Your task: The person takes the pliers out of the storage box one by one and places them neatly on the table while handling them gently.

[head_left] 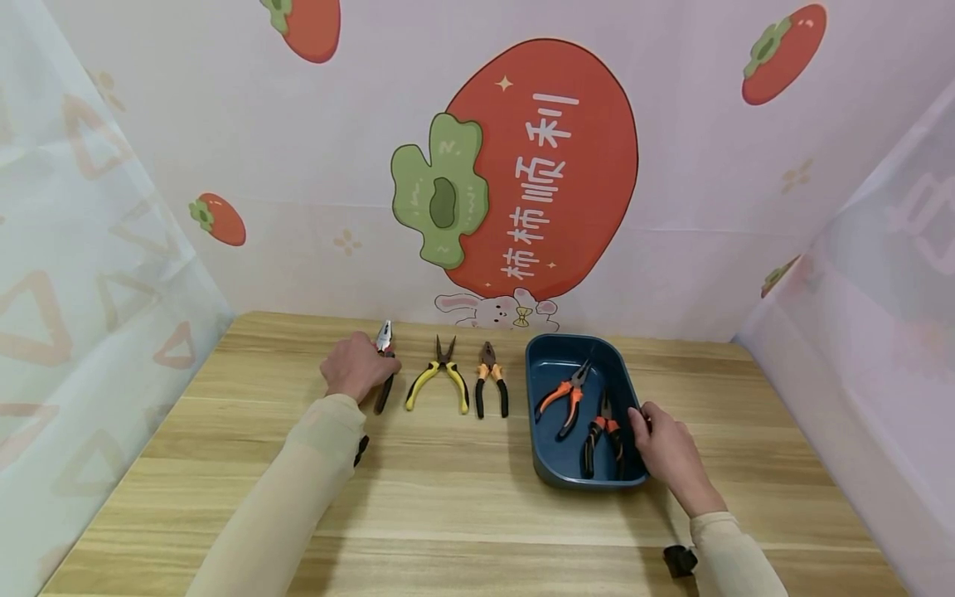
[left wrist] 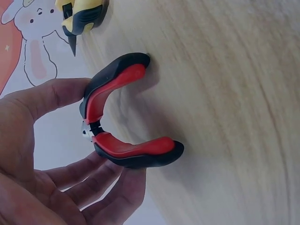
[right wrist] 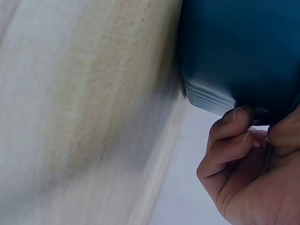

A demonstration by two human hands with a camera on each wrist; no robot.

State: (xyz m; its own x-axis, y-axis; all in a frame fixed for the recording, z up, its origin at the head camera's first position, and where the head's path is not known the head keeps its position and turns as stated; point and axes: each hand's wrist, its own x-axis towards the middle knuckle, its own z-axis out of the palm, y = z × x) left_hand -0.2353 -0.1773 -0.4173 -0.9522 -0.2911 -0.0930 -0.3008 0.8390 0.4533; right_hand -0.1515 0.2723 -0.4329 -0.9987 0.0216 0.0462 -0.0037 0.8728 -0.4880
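My left hand (head_left: 356, 365) pinches pliers with red and black handles (left wrist: 124, 152) between the thumb and fingers, at the left end of a row of tools. In the left wrist view the handles are spread apart, and their metal head is mostly hidden. My right hand (head_left: 671, 448) holds the right side of a dark blue bin (head_left: 548, 474), fingers curled at its rim, as the right wrist view shows. Inside the bin lie orange-handled long-nose pliers (head_left: 573, 396) and a second pair with black and orange handles (head_left: 589, 448).
Yellow-handled long-nose pliers (head_left: 424, 385) lie with handles spread, just right of my left hand. Beside them are pliers with black and orange-yellow handles (head_left: 481, 394). Behind the wooden table (head_left: 448, 531) hangs a printed cloth (head_left: 336, 166).
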